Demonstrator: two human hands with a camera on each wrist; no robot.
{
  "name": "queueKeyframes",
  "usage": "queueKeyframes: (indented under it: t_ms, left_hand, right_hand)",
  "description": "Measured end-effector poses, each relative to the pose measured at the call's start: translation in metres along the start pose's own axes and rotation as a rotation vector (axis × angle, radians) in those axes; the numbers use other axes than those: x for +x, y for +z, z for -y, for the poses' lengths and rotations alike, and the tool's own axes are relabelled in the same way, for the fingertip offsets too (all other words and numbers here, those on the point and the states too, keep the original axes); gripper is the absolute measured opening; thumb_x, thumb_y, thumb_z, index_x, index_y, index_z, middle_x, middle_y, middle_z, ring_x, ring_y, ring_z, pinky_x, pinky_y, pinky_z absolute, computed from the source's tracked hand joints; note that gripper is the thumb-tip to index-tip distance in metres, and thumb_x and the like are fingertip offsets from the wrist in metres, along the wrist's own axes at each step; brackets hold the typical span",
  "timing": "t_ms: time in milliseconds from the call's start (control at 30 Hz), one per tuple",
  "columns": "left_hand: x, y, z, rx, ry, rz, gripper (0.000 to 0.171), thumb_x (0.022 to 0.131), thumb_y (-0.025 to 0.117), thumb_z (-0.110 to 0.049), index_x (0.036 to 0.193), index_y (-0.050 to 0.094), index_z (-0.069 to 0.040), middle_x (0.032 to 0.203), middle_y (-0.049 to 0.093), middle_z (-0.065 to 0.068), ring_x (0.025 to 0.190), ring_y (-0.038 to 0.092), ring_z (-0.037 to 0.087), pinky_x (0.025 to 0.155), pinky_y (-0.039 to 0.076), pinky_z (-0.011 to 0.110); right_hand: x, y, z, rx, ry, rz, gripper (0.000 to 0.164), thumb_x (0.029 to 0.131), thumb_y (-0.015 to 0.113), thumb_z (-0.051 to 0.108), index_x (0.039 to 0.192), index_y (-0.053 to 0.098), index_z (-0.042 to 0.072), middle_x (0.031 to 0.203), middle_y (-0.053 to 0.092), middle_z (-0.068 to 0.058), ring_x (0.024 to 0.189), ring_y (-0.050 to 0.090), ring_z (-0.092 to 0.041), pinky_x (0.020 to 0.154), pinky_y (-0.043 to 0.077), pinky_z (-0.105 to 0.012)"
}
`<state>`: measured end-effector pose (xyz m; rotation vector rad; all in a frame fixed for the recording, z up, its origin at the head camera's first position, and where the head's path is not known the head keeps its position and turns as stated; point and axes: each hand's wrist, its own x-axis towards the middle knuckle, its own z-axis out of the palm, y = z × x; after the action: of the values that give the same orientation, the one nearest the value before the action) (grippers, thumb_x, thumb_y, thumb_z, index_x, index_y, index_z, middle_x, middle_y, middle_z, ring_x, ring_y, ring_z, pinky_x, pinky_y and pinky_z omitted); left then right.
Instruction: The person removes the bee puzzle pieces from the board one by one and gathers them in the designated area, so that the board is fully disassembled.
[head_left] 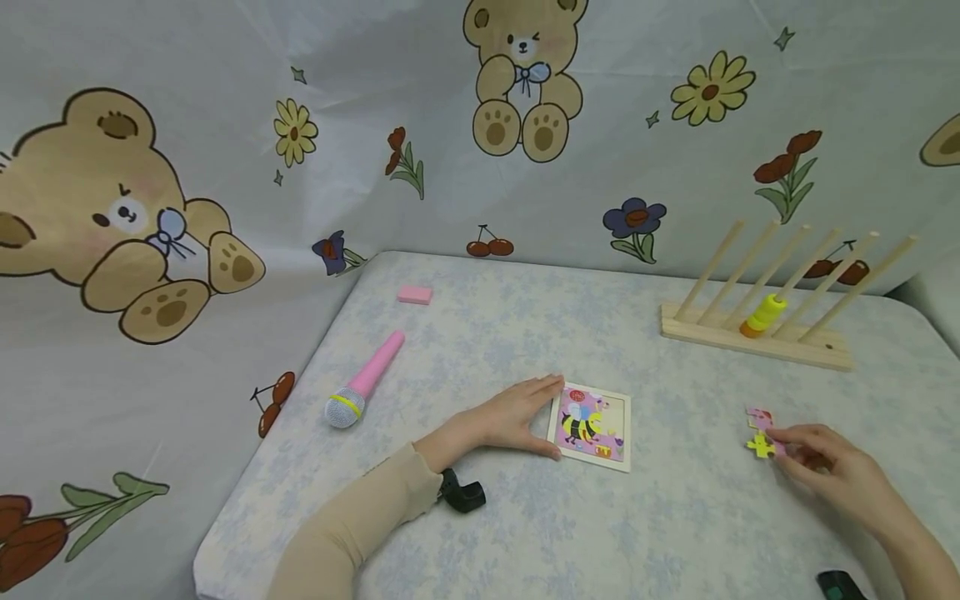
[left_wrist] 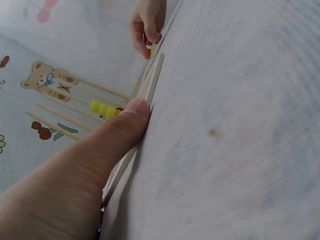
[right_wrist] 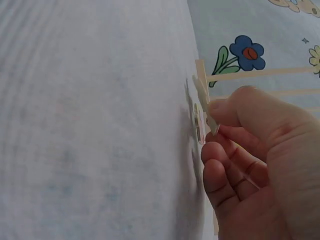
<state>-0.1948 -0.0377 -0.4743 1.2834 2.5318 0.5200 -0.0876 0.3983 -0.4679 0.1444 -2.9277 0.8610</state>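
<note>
A square bee puzzle (head_left: 592, 425) in a pale wooden frame lies on the table, with a bare area at its upper right. My left hand (head_left: 517, 417) holds its left side, fingers at the upper corner and thumb at the lower one. In the left wrist view the thumb (left_wrist: 127, 120) rests against the frame's edge. Farther right, my right hand (head_left: 832, 467) pinches a yellow and pink puzzle piece (head_left: 760, 446) between thumb and fingers. The right wrist view shows this piece (right_wrist: 202, 95) tilted. Just behind it is a pink puzzle piece (head_left: 760, 417).
A wooden stand (head_left: 750, 337) with several upright pegs is at the back right; yellow and orange beads (head_left: 765, 315) sit on one peg. Over on the left lie a pink toy microphone (head_left: 367, 379) and a small pink block (head_left: 415, 294). A bear-printed cloth (head_left: 420, 67) hangs behind the table.
</note>
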Motion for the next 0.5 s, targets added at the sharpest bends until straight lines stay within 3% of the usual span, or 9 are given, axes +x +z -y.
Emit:
queueKeyframes:
  t_ms: [500]
  left_hand:
    - [-0.0006,0.0006,-0.0003,0.014,0.006,-0.004,0.107,0.078,0.060,-0.067,0.152,0.012,-0.007,0.157,0.011,0.006,0.142,0.008,0.014,0.113,0.013,0.030]
  right_hand:
    - [-0.0006,0.0032,-0.0011,-0.043,-0.077,-0.036,0.027,0.080,0.075,0.006,0.106,0.069,0.000,0.098,0.053,-0.005,0.066,0.042,-0.001,0.051,0.038,-0.018]
